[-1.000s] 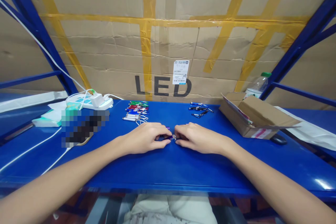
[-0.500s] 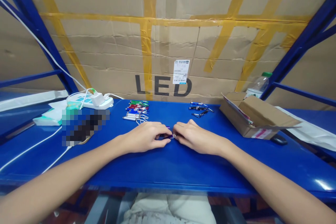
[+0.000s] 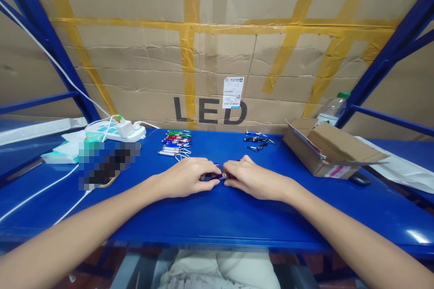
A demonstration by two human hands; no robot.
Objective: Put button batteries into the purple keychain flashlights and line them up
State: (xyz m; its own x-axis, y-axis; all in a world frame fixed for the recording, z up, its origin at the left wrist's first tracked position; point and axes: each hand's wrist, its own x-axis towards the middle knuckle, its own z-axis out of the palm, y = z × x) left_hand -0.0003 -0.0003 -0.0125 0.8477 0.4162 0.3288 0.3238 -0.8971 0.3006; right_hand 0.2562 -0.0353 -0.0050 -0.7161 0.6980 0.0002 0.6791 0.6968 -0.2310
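Near the middle of the blue table, my left hand [image 3: 188,177] is closed, pinching a small purple keychain flashlight [image 3: 217,176] between thumb and fingers. My right hand [image 3: 252,178] meets it from the other side, its bent fingertips closed on the flashlight's silvery end. Much of the flashlight is covered by the fingers. Another bit of purple shows just behind my left fingertips; I cannot tell what it belongs to. Beyond my left hand lies a row of green, red, blue and silver keychain flashlights [image 3: 174,143] with clips. Several blue and black ones [image 3: 257,139] lie beyond my right hand.
An open cardboard box [image 3: 305,156] stands at the right, with a dark computer mouse [image 3: 360,179] beside it and a bottle [image 3: 334,109] behind. At the left are a power strip [image 3: 137,134], white cables, a tissue pack [image 3: 61,157] and a blurred-out dark object [image 3: 108,167].
Both hands stay in nearly the same place around the purple flashlight. My right hand's fingers have shifted slightly. The whole view has moved a little.
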